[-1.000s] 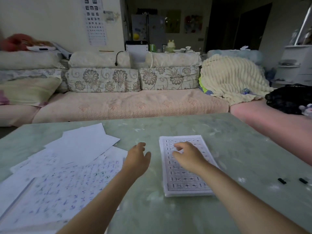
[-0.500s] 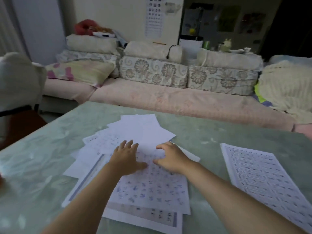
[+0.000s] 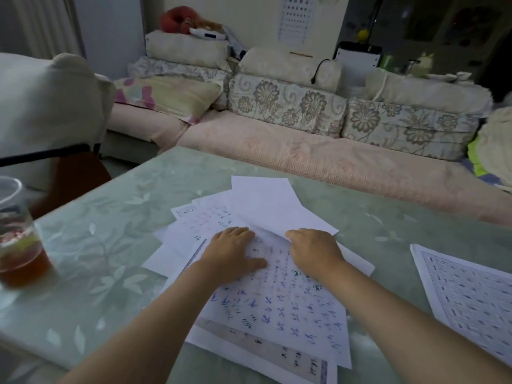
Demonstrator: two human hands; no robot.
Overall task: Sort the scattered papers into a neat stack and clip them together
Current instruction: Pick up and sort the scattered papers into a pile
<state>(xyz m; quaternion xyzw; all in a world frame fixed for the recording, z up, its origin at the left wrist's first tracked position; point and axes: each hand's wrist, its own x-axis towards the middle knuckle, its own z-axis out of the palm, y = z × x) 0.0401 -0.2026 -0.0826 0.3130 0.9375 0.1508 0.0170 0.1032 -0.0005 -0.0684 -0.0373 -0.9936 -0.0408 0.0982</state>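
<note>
Several scattered papers (image 3: 199,228) lie overlapped in the middle of the green table (image 3: 110,245). The top sheet (image 3: 279,303) is covered in blue handwriting, and a blank white sheet (image 3: 268,206) lies across its far end. My left hand (image 3: 232,253) rests flat on the written sheet, fingers spread, holding nothing. My right hand (image 3: 313,250) is just beside it, its fingers curled onto the slightly raised near edge of the blank sheet. A squared stack of printed pages (image 3: 468,295) lies apart at the right. No clip is in view.
A clear plastic cup (image 3: 16,245) of brown drink stands near the table's left edge. A chair with a white cover (image 3: 47,106) is at the far left. A pink sofa (image 3: 304,156) with floral cushions runs behind the table.
My view swung left from the printed stack to the scattered papers. Both hands left the stack and now lie on the loose sheets, the right hand at the blank sheet's edge.
</note>
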